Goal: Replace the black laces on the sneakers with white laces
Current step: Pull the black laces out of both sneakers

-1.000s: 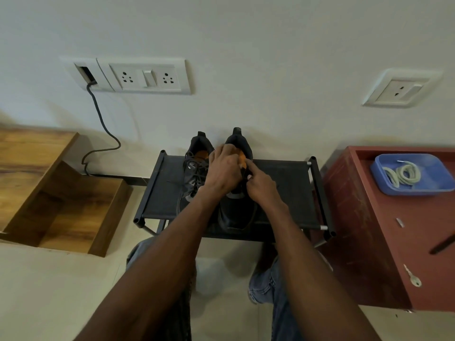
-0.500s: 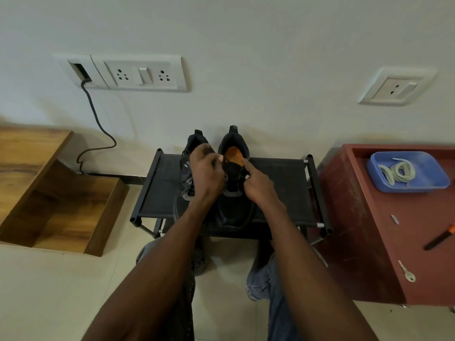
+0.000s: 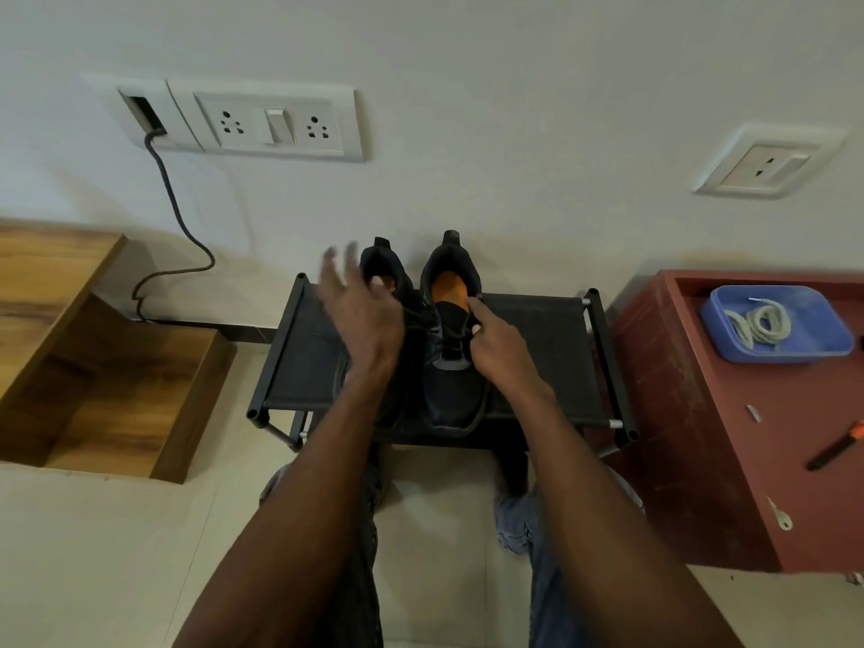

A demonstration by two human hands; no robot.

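Sneakers [image 3: 444, 348] sit mid-rack [image 3: 551, 357], black laces partly loosened: right hand [image 3: 495, 348] pinches the right shoe's lace, left hand [image 3: 360, 306] hovers spread, so unthreading comes next, white laces [image 3: 759, 322] waiting at three o'clock.

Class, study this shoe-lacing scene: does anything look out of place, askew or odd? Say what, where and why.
Mostly tidy. The black sneakers stand side by side on the black rack, and the white laces lie coiled in the blue tray. Oddities: a loose key and an orange-tipped tool lie scattered on the red cabinet.
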